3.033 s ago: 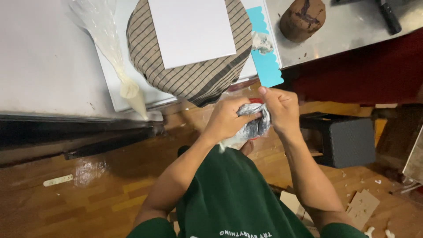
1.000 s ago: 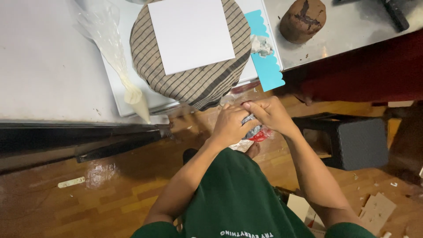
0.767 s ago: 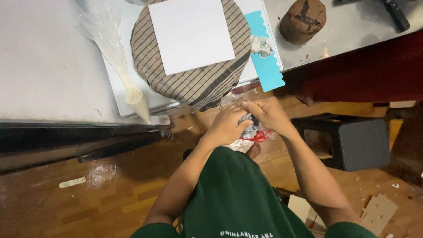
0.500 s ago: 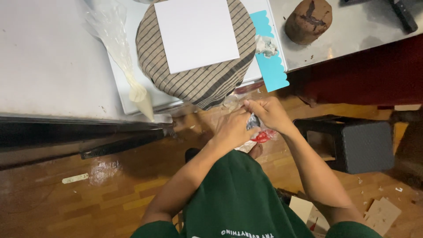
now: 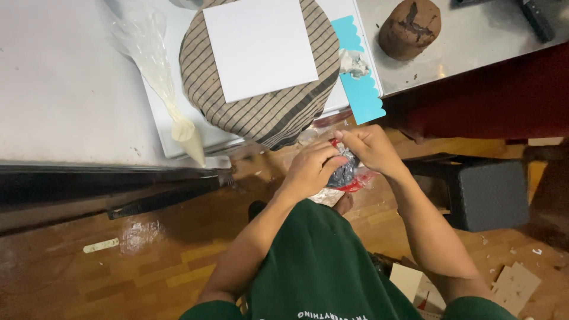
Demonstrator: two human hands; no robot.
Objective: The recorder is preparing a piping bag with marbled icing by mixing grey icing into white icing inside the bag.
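Observation:
Both my hands meet below the table's edge, in front of my green shirt. My left hand [image 5: 309, 169] and my right hand [image 5: 371, 148] are closed on a crinkled plastic packet [image 5: 344, 176], dark blue-grey with red at its edge. The packet is mostly hidden between my fingers. Just above my hands, on the metal table [image 5: 65, 95], lies a round striped cloth-covered disc [image 5: 261, 115] with a white square board [image 5: 259, 46] on top.
A filled clear piping bag [image 5: 160, 77] lies left of the disc. A turquoise scalloped scraper [image 5: 358, 80] and a brown chocolate cake [image 5: 409, 26] sit to the right. A dark stool [image 5: 486, 192] stands on the wooden floor, with cardboard scraps [image 5: 515, 284] nearby.
My hands have dropped slightly and pressed closer together on the packet, which now shows less of its pale plastic and more red. The table things have not moved.

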